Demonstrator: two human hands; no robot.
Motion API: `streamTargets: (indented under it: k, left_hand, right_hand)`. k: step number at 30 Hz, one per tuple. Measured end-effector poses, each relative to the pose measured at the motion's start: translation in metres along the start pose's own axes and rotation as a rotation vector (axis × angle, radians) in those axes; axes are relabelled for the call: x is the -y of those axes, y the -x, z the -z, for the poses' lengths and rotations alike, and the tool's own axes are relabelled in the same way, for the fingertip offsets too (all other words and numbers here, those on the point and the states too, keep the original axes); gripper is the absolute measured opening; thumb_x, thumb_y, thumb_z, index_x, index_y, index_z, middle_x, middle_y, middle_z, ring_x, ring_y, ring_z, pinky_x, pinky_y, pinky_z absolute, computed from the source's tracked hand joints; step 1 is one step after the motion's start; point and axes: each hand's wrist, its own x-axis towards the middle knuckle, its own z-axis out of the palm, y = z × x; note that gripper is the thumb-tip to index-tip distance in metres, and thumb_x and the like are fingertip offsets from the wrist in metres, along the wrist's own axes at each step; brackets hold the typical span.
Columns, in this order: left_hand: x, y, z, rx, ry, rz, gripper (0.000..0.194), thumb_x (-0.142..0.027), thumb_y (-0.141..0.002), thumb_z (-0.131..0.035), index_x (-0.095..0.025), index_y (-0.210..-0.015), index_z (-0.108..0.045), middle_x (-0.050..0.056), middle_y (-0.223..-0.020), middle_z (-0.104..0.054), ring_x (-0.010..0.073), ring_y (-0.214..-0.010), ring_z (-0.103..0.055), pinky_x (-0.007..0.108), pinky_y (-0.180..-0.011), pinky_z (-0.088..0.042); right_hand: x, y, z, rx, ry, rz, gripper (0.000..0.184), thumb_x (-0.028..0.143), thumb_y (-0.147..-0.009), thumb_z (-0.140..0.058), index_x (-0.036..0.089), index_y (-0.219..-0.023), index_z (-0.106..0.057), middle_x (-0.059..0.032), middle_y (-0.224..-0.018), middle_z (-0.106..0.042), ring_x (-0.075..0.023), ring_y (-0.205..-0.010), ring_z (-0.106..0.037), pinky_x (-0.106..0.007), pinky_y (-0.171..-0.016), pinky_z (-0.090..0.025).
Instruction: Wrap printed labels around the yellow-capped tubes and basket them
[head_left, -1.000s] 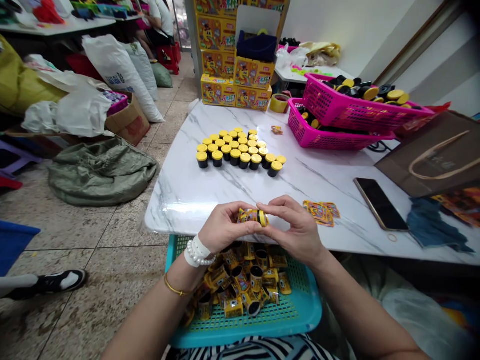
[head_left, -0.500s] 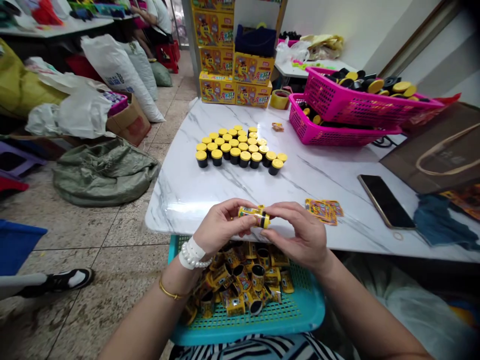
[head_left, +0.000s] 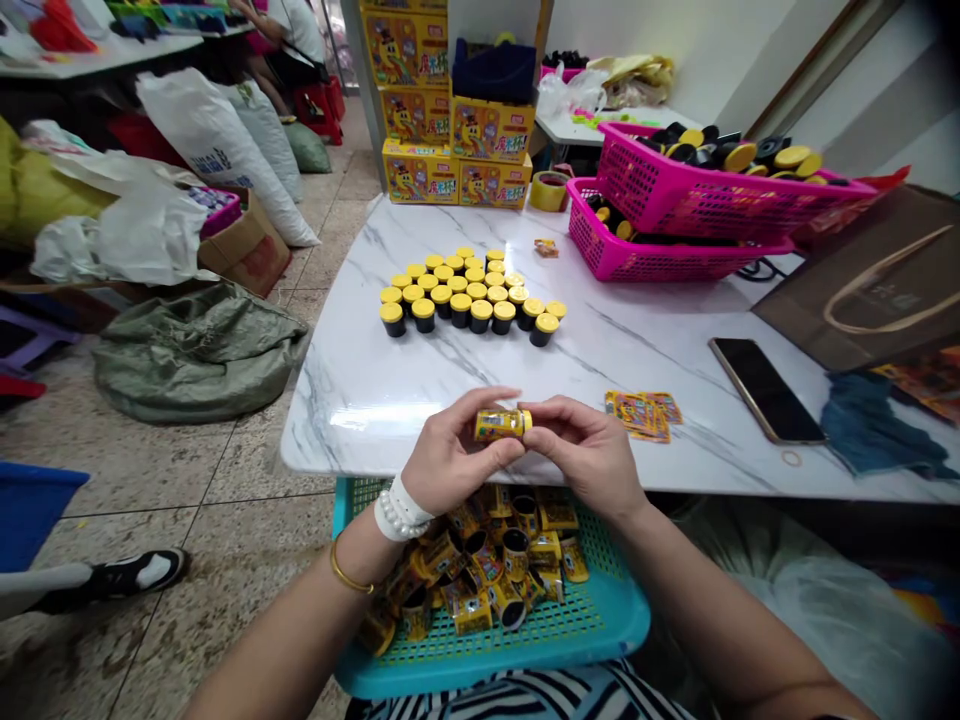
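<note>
A small cup [head_left: 495,426] with a yellow printed wrapper lies sideways between my hands, just above the table's front edge. My left hand [head_left: 459,452] curls around its body, thumb below and index finger raised along the top. The thumb and fingers of my right hand [head_left: 589,450] pinch the yellow lid [head_left: 527,421] at the cup's right end. Beneath my hands, a teal basket [head_left: 600,640] on my lap holds several wrapped cups [head_left: 516,555], some with dark open mouths showing. Farther back on the table stand several black cups with yellow lids [head_left: 460,305].
Flat printed wrappers [head_left: 643,414] and a phone [head_left: 766,390] lie to the right on the marble-patterned table [head_left: 337,385]. Stacked pink baskets [head_left: 675,255] hold black and yellow parts. Yellow boxes [head_left: 420,172] and a tape roll [head_left: 549,191] stand behind. Sacks [head_left: 199,350] lie on the floor at left.
The right-hand grip has closed in on the lid end, and the dark band beside the lid no longer shows. The left index finger has lifted. The whole view has shifted slightly.
</note>
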Motion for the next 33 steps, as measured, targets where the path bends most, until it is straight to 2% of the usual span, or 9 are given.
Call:
streamTargets:
  k: [3,6,8,13,18,22,26,29,33]
  left_hand:
    - [-0.001,0.001,0.002,-0.04,0.213,0.174,0.048,-0.042,-0.088,-0.068,-0.015,-0.126,-0.056,0.004,-0.083,-0.069,0.0114,-0.063,-0.063,0.023,-0.058,-0.05]
    - [0.0,0.0,0.005,-0.031,0.244,0.289,0.035,-0.047,-0.087,-0.068,-0.013,-0.093,-0.061,0.001,-0.069,-0.063,0.0073,-0.05,-0.055,0.02,-0.047,-0.042]
    - [0.0,0.0,0.006,-0.018,0.237,0.355,0.039,-0.052,-0.087,-0.066,-0.014,-0.079,-0.058,-0.001,-0.062,-0.061,0.0061,-0.044,-0.052,0.018,-0.043,-0.038]
    - [-0.002,-0.001,0.0,0.04,0.425,0.382,0.046,-0.052,-0.079,-0.074,-0.014,-0.102,-0.062,-0.002,-0.066,-0.062,0.0061,-0.043,-0.053,0.017,-0.038,-0.037]
    - [-0.001,-0.001,-0.002,0.038,0.435,0.407,0.044,-0.055,-0.081,-0.071,-0.016,-0.096,-0.056,-0.004,-0.056,-0.061,0.0039,-0.03,-0.042,0.014,-0.029,-0.025]
    - [0.001,-0.002,0.003,0.108,0.521,0.414,0.052,-0.055,-0.077,-0.075,-0.017,-0.106,-0.056,-0.004,-0.058,-0.064,0.0041,-0.031,-0.044,0.014,-0.029,-0.029]
    - [0.002,-0.003,0.005,0.101,0.509,0.451,0.039,-0.05,-0.08,-0.074,-0.017,-0.088,-0.054,-0.005,-0.057,-0.062,0.0029,-0.028,-0.042,0.014,-0.026,-0.026]
    - [0.001,-0.004,0.003,0.097,0.481,0.462,0.04,-0.054,-0.082,-0.07,-0.018,-0.085,-0.052,-0.006,-0.055,-0.061,0.0031,-0.027,-0.042,0.014,-0.026,-0.026]
    - [0.0,-0.007,0.003,0.171,0.484,0.472,0.043,-0.056,-0.081,-0.07,-0.017,-0.088,-0.054,-0.005,-0.055,-0.062,0.0034,-0.028,-0.043,0.014,-0.026,-0.027]
  right_hand:
    - [0.004,-0.006,0.003,0.029,0.105,0.178,0.031,0.024,-0.074,-0.084,0.025,-0.104,-0.076,-0.0044,-0.1,-0.07,-0.0164,-0.086,-0.07,-0.032,-0.078,-0.064]
    - [0.007,-0.01,0.007,0.191,0.083,0.165,0.038,0.024,-0.079,-0.081,0.027,-0.116,-0.073,-0.0065,-0.111,-0.066,-0.0154,-0.084,-0.07,-0.033,-0.076,-0.064]
    - [0.007,-0.011,0.008,0.286,0.002,0.123,0.035,0.023,-0.08,-0.08,0.027,-0.114,-0.074,-0.0055,-0.109,-0.065,-0.0137,-0.076,-0.071,-0.031,-0.071,-0.065]
    - [0.0,-0.008,0.003,0.26,-0.168,0.062,0.009,0.023,-0.081,-0.079,0.025,-0.09,-0.077,-0.0002,-0.091,-0.063,-0.0113,-0.058,-0.07,-0.025,-0.049,-0.063]
    - [-0.002,-0.007,0.003,0.367,-0.154,0.005,0.022,0.026,-0.079,-0.081,0.026,-0.101,-0.076,-0.0024,-0.103,-0.06,-0.012,-0.066,-0.071,-0.029,-0.059,-0.067]
    - [-0.004,-0.005,0.004,0.321,-0.202,0.059,0.015,0.023,-0.074,-0.084,0.024,-0.086,-0.075,0.0005,-0.095,-0.054,-0.0126,-0.066,-0.071,-0.028,-0.055,-0.065]
    - [-0.006,-0.005,0.005,0.332,-0.154,0.042,0.024,0.028,-0.078,-0.081,0.029,-0.101,-0.074,-0.0008,-0.099,-0.056,-0.0132,-0.072,-0.069,-0.03,-0.06,-0.064]
    - [-0.004,-0.007,0.005,0.26,0.039,0.168,0.022,0.031,-0.076,-0.083,0.027,-0.098,-0.077,-0.0021,-0.091,-0.06,-0.0134,-0.078,-0.064,-0.028,-0.067,-0.06]
    - [0.002,-0.008,0.006,0.216,0.128,0.287,0.011,0.027,-0.078,-0.081,0.028,-0.089,-0.079,-0.0008,-0.084,-0.06,-0.0123,-0.073,-0.061,-0.025,-0.063,-0.054]
